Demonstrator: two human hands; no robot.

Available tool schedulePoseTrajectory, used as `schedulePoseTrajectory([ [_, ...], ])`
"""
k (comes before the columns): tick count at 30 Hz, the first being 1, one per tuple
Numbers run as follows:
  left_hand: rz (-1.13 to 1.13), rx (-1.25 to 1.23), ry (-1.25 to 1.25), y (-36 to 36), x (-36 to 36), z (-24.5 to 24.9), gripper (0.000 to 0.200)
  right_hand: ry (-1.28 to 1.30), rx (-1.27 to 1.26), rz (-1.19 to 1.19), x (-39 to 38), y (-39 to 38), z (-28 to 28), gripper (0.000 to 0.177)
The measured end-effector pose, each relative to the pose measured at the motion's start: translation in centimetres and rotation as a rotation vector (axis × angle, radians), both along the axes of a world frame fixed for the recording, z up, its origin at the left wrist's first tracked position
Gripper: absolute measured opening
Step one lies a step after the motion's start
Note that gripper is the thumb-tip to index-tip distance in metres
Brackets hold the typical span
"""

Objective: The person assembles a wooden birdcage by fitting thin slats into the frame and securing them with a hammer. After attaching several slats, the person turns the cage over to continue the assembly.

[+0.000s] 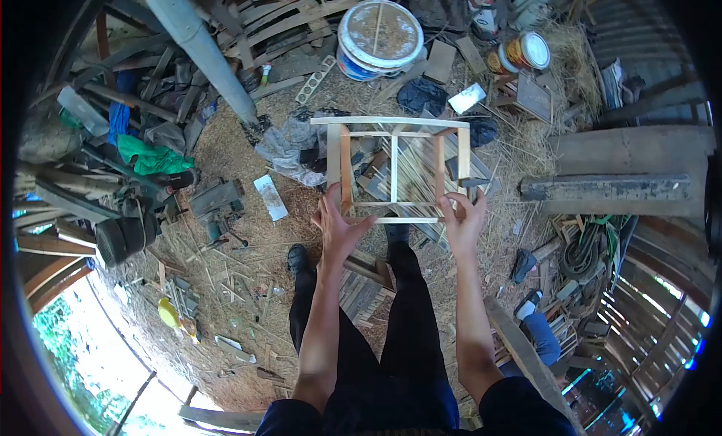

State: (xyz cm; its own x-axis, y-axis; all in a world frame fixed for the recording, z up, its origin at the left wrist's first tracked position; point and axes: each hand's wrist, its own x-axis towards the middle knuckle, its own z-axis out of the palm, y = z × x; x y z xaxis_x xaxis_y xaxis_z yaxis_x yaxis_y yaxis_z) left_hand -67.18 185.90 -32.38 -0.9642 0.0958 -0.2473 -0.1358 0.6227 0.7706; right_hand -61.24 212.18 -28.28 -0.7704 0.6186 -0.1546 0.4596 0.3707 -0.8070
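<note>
A small frame of pale wooden strips (pixel 395 169), shaped like a little stool or rack, is held up in front of me over the floor. My left hand (pixel 336 229) grips its near left corner, with the thumb stretched along the near rail. At the near right corner, my right hand (pixel 462 219) pinches the frame between thumb and fingers. A dark flat piece (pixel 474 182) shows just beyond the right fingertips, beside the frame's right upright. Beneath the frame, thin wooden sticks (pixel 410 169) lie in a pile, partly hidden by its rails.
A lidded white bucket (pixel 380 33) and a smaller paint can (pixel 526 52) stand beyond the frame. Grey plastic sheeting (pixel 289 150) lies to its left. A long plank (pixel 534 361) slants at my right, near another person's leg (pixel 540 334). Wood scraps and shavings cover the floor.
</note>
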Motion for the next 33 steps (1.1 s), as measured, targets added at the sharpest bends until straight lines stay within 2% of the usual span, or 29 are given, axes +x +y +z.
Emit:
schedulePoseTrajectory([
  [1, -0.012, -0.001, -0.006, 0.0, -0.4, -0.3, 0.116, -0.002, -0.001, 0.009, 0.2, 0.3, -0.2, 0.019],
  [2, -0.014, 0.089, 0.007, -0.3, -0.7, -1.7, 0.116, 0.002, 0.112, 0.062, 0.4, 0.7, -1.1, 0.018],
  [4, -0.059, 0.038, 0.013, -0.6, -1.9, -2.2, 0.116, 0.002, 0.417, 0.162, 0.3, 1.0, -2.7, 0.016],
  [7, -0.107, 0.034, 0.016, -0.5, -2.9, -3.1, 0.112, 0.064, 0.087, 0.006, 0.3, 0.3, -4.4, 0.019],
  [9, -0.133, -0.016, 0.005, -0.7, -3.3, -3.4, 0.110, 0.015, 0.148, 0.006, 0.3, 0.0, -4.6, 0.020],
  [10, -0.109, 0.062, 0.001, -0.8, -3.3, -4.2, 0.106, 0.020, 0.190, 0.012, 0.4, -0.1, -5.0, 0.020],
  [13, -0.143, 0.095, 0.077, -1.5, -3.2, -6.5, 0.104, 0.030, 0.251, -0.007, 0.7, -0.2, -6.1, 0.018],
  [14, -0.142, 0.088, -0.006, -1.0, -3.4, -4.7, 0.101, 0.025, 0.254, -0.020, 0.8, -0.2, -5.8, 0.017],
  [17, -0.226, -0.099, 0.103, -1.4, -2.3, -5.6, 0.094, 0.060, 0.360, -0.003, 1.1, 0.3, -6.5, 0.017],
  [20, -0.269, -0.178, 0.446, -0.9, -1.4, -5.9, 0.079, 0.142, 0.502, 0.043, 1.7, -0.7, -8.0, 0.015],
  [23, -0.322, -0.301, 0.631, -1.0, -1.2, -6.8, 0.065, 0.251, 0.605, 0.073, 2.3, -1.6, -9.0, 0.014],
  [24, -0.286, -0.312, 0.720, -0.6, -0.9, -6.7, 0.047, 0.310, 0.673, 0.063, 2.5, -1.9, -9.3, 0.016],
  [28, -0.525, -0.044, 0.834, -0.6, -0.9, -8.9, 0.031, 0.514, 0.784, 0.112, 2.6, -2.6, -8.0, 0.020],
  [33, -0.657, 0.054, 0.797, 1.0, 0.0, -7.5, 0.030, 0.602, 0.618, 0.122, 4.1, -4.2, -8.2, 0.015],
])
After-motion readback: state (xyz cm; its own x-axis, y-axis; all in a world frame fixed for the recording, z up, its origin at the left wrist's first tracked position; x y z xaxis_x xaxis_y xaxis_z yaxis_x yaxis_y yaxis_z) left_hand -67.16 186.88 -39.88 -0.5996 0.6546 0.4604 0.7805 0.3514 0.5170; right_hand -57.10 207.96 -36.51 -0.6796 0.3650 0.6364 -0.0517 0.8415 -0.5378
